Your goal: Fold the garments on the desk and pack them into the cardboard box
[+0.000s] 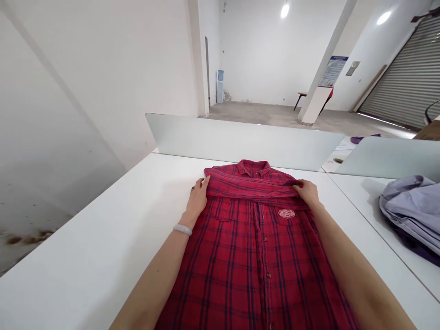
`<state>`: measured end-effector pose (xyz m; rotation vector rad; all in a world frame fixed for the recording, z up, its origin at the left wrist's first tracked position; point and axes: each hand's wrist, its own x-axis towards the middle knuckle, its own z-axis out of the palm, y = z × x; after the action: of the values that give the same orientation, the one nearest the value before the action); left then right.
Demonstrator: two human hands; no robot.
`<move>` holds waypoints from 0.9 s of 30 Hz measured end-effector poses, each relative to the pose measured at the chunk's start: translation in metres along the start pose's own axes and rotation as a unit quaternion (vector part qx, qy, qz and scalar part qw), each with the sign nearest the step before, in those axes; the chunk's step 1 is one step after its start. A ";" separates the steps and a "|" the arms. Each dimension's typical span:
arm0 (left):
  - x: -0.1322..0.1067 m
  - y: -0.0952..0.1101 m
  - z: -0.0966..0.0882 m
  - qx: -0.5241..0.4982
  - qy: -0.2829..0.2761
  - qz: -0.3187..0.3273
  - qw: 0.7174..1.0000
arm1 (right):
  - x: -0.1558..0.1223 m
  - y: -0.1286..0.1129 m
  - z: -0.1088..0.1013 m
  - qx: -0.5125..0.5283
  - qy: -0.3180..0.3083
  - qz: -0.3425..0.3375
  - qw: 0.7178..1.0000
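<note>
A red plaid shirt point(254, 256) lies face up on the white table point(103, 238), collar at the far end, buttons down the middle, a round pale badge on its chest. Both sleeves are folded across the chest in a band just below the collar. My left hand point(197, 197) rests at the left end of that band, fingers pinched on the folded sleeve edge; a pale bracelet circles the wrist. My right hand point(307, 191) grips the right end of the band, fingers curled into the fabric.
A low frosted divider point(240, 140) runs along the table's far edge. To the right, on a neighbouring table, a heap of lilac-grey clothes point(412, 206) lies beside another divider point(388, 158). Beyond them are a bare concrete floor, a white pillar and a roller shutter.
</note>
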<state>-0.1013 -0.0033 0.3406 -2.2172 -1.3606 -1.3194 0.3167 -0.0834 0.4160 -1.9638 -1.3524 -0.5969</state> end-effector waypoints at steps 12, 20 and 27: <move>-0.001 0.010 -0.010 0.024 0.021 0.074 0.997 | -0.023 -0.027 -0.008 -0.051 0.092 -0.133 0.986; -0.001 0.015 -0.002 0.049 -0.068 0.083 0.993 | -0.037 -0.009 0.027 -0.054 -0.043 -0.118 0.991; 0.000 0.012 0.003 0.062 -0.069 0.092 0.991 | -0.038 -0.010 0.018 -0.020 -0.038 -0.115 0.992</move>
<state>-0.0900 -0.0079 0.3412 -2.3206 -1.2114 -1.0086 0.2931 -0.0913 0.3799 -1.8922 -1.6402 -0.6671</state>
